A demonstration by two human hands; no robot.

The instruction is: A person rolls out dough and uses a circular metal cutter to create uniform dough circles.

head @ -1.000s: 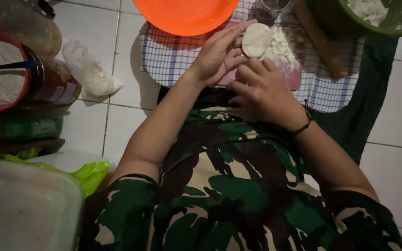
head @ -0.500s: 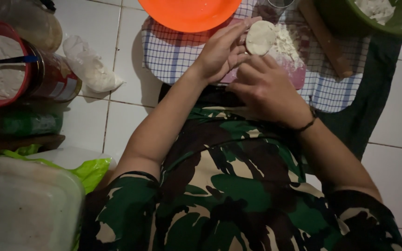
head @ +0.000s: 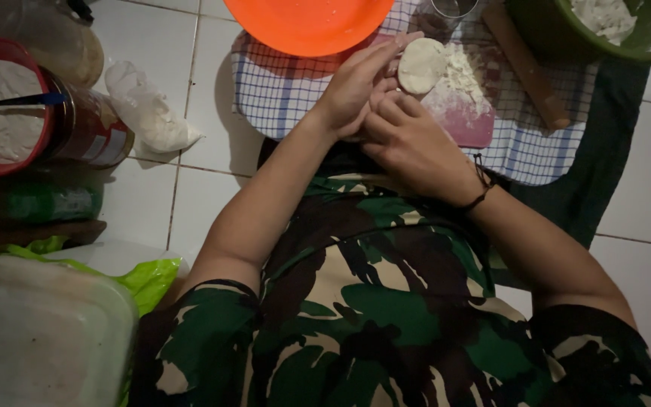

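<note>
A flat round disc of pale dough (head: 421,65) is held above a pink board dusted with flour (head: 467,113). My left hand (head: 357,84) grips the disc's left edge with its fingertips. My right hand (head: 414,139) sits just below, fingers curled against the left hand and the dough's lower edge; a dark cord bracelet is on its wrist. Both hands are over a checked cloth (head: 280,87) on the tiled floor.
An orange plate (head: 307,22) lies at the top. A wooden rolling pin (head: 527,64) and a green bowl of dough (head: 612,26) are top right. A red tub of flour (head: 1,105), a jar (head: 88,128) and a white plastic bag (head: 145,113) stand left. A plastic container (head: 39,332) is lower left.
Both hands and the dough disc have shifted slightly upward and right in view; the fingers keep working the disc's edge.
</note>
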